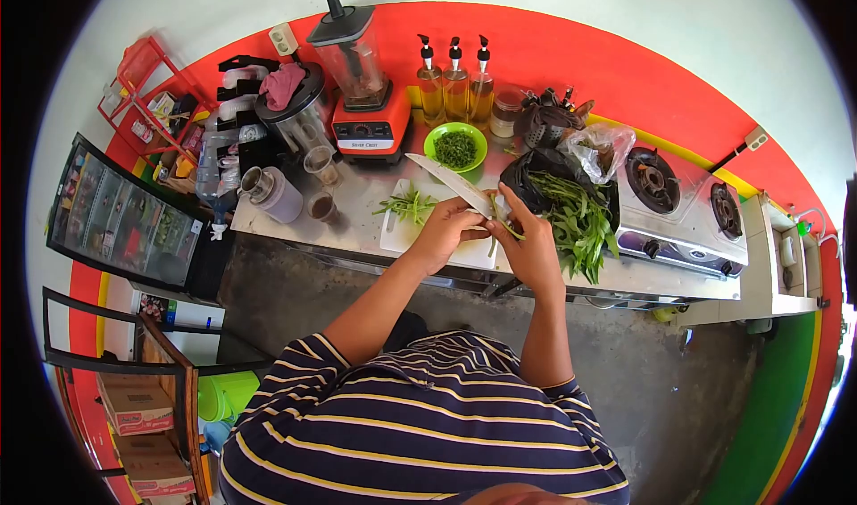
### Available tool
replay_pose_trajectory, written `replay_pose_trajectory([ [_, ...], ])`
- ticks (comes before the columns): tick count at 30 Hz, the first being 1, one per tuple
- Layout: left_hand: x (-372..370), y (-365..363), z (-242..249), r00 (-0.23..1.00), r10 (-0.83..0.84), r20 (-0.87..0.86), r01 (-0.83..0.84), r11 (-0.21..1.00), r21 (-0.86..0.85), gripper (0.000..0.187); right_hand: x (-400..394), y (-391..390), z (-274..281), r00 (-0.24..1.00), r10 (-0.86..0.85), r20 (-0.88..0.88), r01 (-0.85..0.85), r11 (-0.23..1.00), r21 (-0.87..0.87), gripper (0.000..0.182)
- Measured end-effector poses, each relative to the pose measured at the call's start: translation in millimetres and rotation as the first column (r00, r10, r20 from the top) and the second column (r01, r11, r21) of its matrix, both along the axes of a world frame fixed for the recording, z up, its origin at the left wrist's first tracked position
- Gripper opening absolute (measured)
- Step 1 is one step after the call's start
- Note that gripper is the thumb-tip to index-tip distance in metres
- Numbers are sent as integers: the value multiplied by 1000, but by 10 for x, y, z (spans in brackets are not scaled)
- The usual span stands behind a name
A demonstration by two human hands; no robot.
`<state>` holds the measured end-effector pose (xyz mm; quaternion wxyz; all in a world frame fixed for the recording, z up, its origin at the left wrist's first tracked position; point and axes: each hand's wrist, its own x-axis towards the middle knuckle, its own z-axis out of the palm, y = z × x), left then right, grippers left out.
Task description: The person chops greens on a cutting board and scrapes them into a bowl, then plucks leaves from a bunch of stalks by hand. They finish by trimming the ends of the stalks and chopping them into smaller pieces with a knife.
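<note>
My right hand (pixel 528 242) is closed around the pale handle of a kitchen knife (pixel 453 184), whose broad blade slants up and to the left. Beside it, my left hand (pixel 446 235) pinches a thin green stem (pixel 507 228) against the knife's handle end. Both hands are over a white cutting board (pixel 473 253), partly hiding it. Cut green stems (pixel 409 204) lie on the board's left side. Behind the blade, a bright green bowl (pixel 483 152) holds finely chopped greens (pixel 455 148). Leafy greens (pixel 578 215) spill from a black plastic bag (pixel 525 177) to the right.
A red blender (pixel 370 130) stands at the back, left of several pump bottles (pixel 455 90). A two-burner gas stove (pixel 678 228) occupies the counter's right end. Cups (pixel 322 207) and a metal-topped container (pixel 272 194) are on the left. A clear plastic bag (pixel 603 148) lies behind the greens.
</note>
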<state>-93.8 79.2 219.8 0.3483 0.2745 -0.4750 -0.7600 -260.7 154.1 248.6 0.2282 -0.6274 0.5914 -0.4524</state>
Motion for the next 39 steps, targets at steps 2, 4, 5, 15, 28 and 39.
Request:
replay_pose_trajectory([
  [2, 26, -59, -152, 999, -16, -28, 17, 999, 29, 39, -10, 12, 16, 1000, 0, -2, 0, 997, 73, 62],
  [4, 35, -75, -184, 998, -34, -56, 38, 998, 59, 39, -27, 19, 13, 999, 51, 12, -52, 987, 154, 71],
  [5, 39, -80, -196, 999, -32, 14, 32, 998, 49, 39, -43, 20, -26, 999, 49, 13, -51, 987, 155, 71],
  [15, 36, -80, -451, 952, 42, 304, -29, 998, -47, 25, -86, -90, -363, 992, 77, -98, -70, 995, 74, 76],
  [28, 402, -19, -590, 853, 177, 490, -88, 976, -199, 23, -185, -342, -690, 990, -57, -130, 69, 994, 85, 58],
  [39, 1005, -441, -1758, 606, 432, 668, -221, 898, -380, 25, -192, -333, -1294, 998, -47, 33, 34, 943, 332, 51],
])
